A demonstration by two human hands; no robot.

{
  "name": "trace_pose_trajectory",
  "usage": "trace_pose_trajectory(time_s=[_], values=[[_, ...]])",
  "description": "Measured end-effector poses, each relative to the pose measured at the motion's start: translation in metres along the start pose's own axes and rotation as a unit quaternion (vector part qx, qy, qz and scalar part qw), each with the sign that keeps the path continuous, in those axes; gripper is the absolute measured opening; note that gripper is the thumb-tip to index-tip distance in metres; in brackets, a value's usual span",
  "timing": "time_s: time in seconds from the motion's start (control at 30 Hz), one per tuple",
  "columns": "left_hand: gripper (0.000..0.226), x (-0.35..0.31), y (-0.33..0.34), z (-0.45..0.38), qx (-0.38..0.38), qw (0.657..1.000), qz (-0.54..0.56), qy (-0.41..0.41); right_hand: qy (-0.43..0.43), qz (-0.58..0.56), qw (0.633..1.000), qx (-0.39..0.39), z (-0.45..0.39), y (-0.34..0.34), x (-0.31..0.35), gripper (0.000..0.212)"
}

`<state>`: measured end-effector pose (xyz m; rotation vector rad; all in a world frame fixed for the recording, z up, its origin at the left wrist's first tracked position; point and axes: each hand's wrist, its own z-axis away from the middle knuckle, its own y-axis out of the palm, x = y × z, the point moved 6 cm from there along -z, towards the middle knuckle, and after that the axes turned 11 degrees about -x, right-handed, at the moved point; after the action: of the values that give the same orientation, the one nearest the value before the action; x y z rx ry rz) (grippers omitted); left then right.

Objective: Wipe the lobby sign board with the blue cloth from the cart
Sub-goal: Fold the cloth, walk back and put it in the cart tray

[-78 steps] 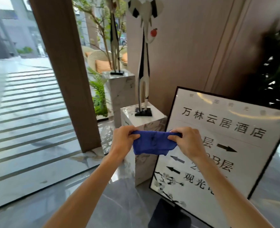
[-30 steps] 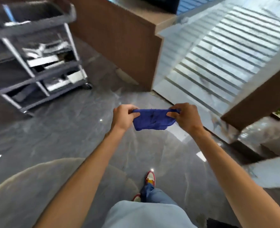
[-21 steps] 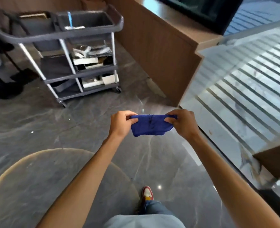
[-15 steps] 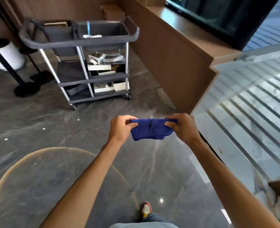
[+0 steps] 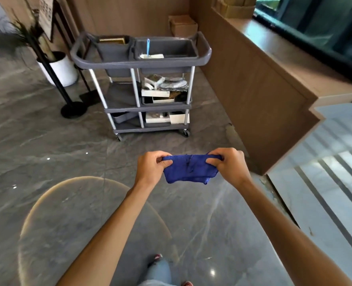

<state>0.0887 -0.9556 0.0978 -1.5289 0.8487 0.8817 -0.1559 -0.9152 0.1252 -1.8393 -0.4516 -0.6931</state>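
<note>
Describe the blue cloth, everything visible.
The blue cloth is deep blue, knit or terry-looking fabric, crumpled and folded over, with a creased middle. It hangs in the air above the grey floor, stretched level between the left hand and the right hand, each pinching one upper end. Nothing else touches it.

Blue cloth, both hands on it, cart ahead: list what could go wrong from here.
1. The blue cloth is pinched only at its top corners by the left hand and right hand; a loose pinch could drop it on the floor.
2. The polished floor shines with reflections and may be slippery underfoot.
3. The cart stands on casters; bumping it might send it rolling toward the wooden counter.
</note>
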Motion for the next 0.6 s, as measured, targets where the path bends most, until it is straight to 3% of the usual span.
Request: trace_pose_trajectory(time_s=[0.6], values=[[0.015,0.024,-0.051,-0.129,-0.017,1.0,0.004,0.008,-0.006,-0.012,1.0,-0.009,-0.106,0.079,0.057,0.007]])
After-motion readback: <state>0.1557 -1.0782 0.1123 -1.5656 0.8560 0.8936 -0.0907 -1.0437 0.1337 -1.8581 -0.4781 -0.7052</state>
